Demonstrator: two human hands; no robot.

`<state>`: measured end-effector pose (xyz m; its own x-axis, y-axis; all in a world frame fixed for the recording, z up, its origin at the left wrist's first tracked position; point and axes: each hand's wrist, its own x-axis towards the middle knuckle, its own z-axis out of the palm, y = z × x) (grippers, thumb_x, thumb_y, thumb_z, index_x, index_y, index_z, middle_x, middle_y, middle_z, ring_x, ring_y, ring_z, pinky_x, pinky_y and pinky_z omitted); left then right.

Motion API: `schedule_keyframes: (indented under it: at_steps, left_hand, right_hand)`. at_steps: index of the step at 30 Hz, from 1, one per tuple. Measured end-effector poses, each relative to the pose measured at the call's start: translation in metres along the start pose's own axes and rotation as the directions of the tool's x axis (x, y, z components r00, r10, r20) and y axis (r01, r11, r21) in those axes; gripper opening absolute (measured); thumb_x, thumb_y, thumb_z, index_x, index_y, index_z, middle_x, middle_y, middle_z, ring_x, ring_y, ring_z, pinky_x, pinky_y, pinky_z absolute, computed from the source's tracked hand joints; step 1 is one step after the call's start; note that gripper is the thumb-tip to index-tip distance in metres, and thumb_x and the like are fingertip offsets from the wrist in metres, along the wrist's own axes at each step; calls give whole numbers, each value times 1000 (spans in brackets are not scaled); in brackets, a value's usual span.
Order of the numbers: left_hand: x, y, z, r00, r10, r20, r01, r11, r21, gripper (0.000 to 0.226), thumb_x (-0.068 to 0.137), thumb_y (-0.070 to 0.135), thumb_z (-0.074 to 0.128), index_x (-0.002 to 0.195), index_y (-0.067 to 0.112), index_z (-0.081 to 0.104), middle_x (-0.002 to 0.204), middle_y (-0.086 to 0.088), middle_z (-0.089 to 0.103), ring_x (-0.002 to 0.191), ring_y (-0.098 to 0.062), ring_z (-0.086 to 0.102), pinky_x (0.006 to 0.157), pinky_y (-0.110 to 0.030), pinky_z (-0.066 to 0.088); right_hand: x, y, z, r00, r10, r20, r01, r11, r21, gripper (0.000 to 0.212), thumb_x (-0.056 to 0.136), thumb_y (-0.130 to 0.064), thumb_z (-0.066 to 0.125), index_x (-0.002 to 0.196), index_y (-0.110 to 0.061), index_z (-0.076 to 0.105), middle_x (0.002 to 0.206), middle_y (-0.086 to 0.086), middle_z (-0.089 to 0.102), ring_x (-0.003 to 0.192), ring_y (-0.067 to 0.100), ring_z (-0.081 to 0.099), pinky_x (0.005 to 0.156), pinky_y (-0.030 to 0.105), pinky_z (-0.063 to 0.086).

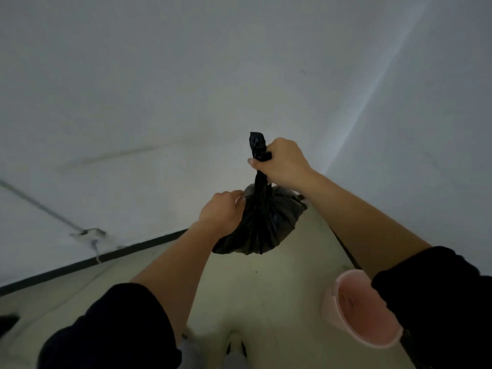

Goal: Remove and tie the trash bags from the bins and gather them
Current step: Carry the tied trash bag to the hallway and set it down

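A small black trash bag hangs in the air in front of me, bunched into a twisted neck at its top. My right hand grips that neck, and the bag's loose end sticks up above my fist. My left hand holds the bag's upper left side, fingers curled against the plastic. A pink bin stands on the floor at the lower right, under my right forearm; it looks empty inside.
White walls meet in a corner ahead on the right. A black baseboard runs along the left wall, with a cable hanging near it. The pale floor stretches below the bag. My feet show at the bottom.
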<state>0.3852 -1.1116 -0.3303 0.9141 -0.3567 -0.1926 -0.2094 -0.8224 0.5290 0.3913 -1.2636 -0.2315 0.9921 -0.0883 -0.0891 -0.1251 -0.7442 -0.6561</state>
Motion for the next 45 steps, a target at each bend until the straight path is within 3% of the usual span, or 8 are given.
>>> schedule_keyframes:
  at_steps: [4, 8, 13, 21, 28, 33, 38, 45]
  left_hand:
    - [-53, -42, -48, 988, -120, -102, 119, 993, -18, 42, 101, 35, 32, 139, 22, 46, 134, -8, 56, 124, -27, 49, 99, -40, 43]
    - [-108, -100, -86, 950, -243, -195, 237, 970, -51, 43, 101, 36, 32, 139, 22, 46, 134, -7, 56, 125, -27, 48, 100, -40, 43]
    - [-195, -178, -131, 872, -371, -319, 350, 928, -125, 43, 101, 38, 33, 138, 22, 48, 135, -7, 56, 125, -26, 49, 100, -39, 42]
    - [-372, -313, -192, 737, -515, -438, 468, 856, -219, 45, 100, 38, 33, 138, 19, 47, 137, -7, 54, 128, -26, 47, 103, -39, 40]
    - [-533, -421, -242, 575, -641, -508, 577, 758, -303, 44, 100, 34, 35, 135, 14, 51, 134, -9, 56, 124, -27, 50, 97, -37, 43]
    - [-629, -493, -277, 416, -708, -570, 639, 674, -372, 36, 99, 31, 38, 114, 8, 62, 116, -15, 65, 109, -33, 57, 87, -43, 48]
    - [-701, -578, -309, 276, -768, -578, 693, 576, -434, 41, 100, 31, 37, 134, 13, 53, 136, -7, 55, 127, -26, 48, 101, -33, 38]
    - [-797, -727, -379, 146, -827, -543, 715, 467, -520, 45, 101, 34, 33, 139, 14, 47, 142, -7, 50, 132, -25, 44, 105, -34, 35]
  right_hand:
    - [-13, -80, 15, 985, -125, 118, 133, 989, -59, 35, 85, -28, 68, 60, -6, 58, 64, 10, 62, 62, 26, 62, 66, 36, 53]
    - [-27, -162, 52, 944, -259, 206, 282, 955, -95, 33, 83, -27, 68, 76, 5, 66, 63, 11, 61, 60, 26, 61, 67, 38, 55]
    - [-65, -260, 124, 868, -373, 326, 423, 901, -94, 29, 81, -23, 68, 78, 6, 64, 69, 16, 67, 64, 30, 69, 68, 43, 59]
    - [-156, -415, 254, 733, -478, 484, 559, 828, -28, 26, 82, -22, 75, 69, -5, 61, 61, 7, 62, 49, 18, 62, 52, 27, 55]
    - [-236, -547, 375, 601, -561, 569, 627, 772, 100, 25, 80, -20, 78, 80, 3, 68, 68, 16, 68, 54, 23, 66, 60, 32, 60]
    - [-289, -642, 459, 526, -681, 509, 682, 696, 227, 26, 82, -19, 74, 82, 7, 69, 74, 19, 71, 55, 23, 68, 61, 37, 61]
    - [-335, -732, 563, 416, -745, 521, 721, 620, 310, 28, 78, -20, 75, 77, 7, 69, 74, 21, 70, 64, 30, 70, 65, 47, 59]
    - [-393, -875, 697, 294, -769, 567, 712, 572, 407, 27, 79, -20, 76, 74, 5, 68, 66, 16, 67, 49, 23, 64, 53, 37, 59]
